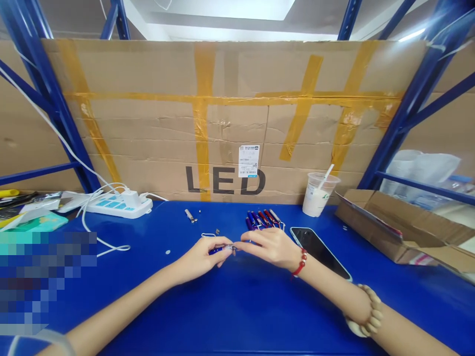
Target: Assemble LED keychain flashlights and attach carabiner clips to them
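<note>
My left hand [208, 257] is closed around a small blue tube with a silver end [227, 247], much of it hidden by the fingers. My right hand [269, 245] pinches at the silver end with thumb and forefinger; any smaller part between those fingertips is too small to make out. Behind the right hand lies a row of several blue, red and silver tubes [264, 217] with light cord loops. A silver tube [190, 216] rests farther back on the left. Just beyond my left hand are a white cord loop [208, 235] and a tiny metallic piece [217, 231].
A phone [321, 253] lies right of my right hand, near an open cardboard box [393, 230]. A plastic cup with a straw [317, 198] stands behind. Left are a power strip [115, 205] and its white cable [86, 222]. Cardboard [156, 148] backs the blue table [237, 311].
</note>
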The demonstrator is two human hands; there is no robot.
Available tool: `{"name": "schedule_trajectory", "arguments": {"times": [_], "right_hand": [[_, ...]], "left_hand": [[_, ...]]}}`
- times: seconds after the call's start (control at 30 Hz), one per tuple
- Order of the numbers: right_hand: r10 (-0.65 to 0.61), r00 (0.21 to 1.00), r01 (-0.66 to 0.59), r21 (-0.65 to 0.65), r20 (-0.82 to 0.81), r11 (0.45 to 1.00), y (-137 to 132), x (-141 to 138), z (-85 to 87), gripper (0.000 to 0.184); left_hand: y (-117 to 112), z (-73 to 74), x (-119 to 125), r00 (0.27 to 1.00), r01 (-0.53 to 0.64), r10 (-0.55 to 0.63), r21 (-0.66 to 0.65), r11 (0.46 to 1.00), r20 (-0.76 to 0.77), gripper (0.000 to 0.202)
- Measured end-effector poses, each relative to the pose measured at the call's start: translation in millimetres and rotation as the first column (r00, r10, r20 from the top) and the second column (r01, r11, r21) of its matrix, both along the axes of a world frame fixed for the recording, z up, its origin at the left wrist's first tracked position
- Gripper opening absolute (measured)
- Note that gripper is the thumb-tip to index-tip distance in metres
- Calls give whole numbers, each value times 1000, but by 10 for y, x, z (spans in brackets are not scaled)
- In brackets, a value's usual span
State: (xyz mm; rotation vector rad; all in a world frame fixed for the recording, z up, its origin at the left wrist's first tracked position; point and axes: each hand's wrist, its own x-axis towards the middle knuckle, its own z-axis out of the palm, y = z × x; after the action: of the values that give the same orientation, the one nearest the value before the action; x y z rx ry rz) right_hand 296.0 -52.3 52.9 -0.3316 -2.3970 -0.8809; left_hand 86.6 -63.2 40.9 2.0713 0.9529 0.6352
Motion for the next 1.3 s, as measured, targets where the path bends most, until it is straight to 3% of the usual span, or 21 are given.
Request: {"name": "schedule_trajectory", "arguments": {"times": [0.13, 0.37, 0.5, 0.67, 0.83, 0.97, 1.1, 1.2, 1.3], "right_hand": [[14, 999, -15, -37, -35, 999, 21, 107, 3, 27], [-24, 990, 10, -102, -141, 995, 79, 300, 9, 19], [-21, 992, 14, -59, -121, 998, 67, 391, -15, 23], [-6, 975, -3, -40, -221, 999, 54, 448, -7, 19], [8, 970, -51, -171, -243, 984, 5, 408, -69, 15], [-26, 965, -83, -402, -259, 912, -34, 349, -220, 20], [-128, 933, -127, -637, -338, 760, -37, 318, -328, 20], [-169, 936, -117, -722, -310, 682, -35, 307, -373, 19], [-184, 942, -96, -752, -280, 652, -42, 298, -414, 20]], "left_hand": [[14, 74, 132, 1000, 18, -18, -40, 999, 18, 27], [61, 175, 360, 998, 29, -27, 31, 999, -51, 27], [105, 158, 446, 995, 81, -80, 25, 996, -61, 28], [105, 126, 545, 1000, -24, 24, 131, 991, 7, 24], [42, -7, 522, 1000, -20, 19, 165, 986, 11, 19], [-9, -159, 476, 1000, 0, 5, 197, 980, -27, 19], [-48, -254, 479, 999, -17, 24, 160, 987, -47, 19], [-57, -300, 471, 993, 10, 17, 223, 975, -119, 19], [-52, -342, 446, 982, 33, 27, 306, 952, -188, 19]]}}
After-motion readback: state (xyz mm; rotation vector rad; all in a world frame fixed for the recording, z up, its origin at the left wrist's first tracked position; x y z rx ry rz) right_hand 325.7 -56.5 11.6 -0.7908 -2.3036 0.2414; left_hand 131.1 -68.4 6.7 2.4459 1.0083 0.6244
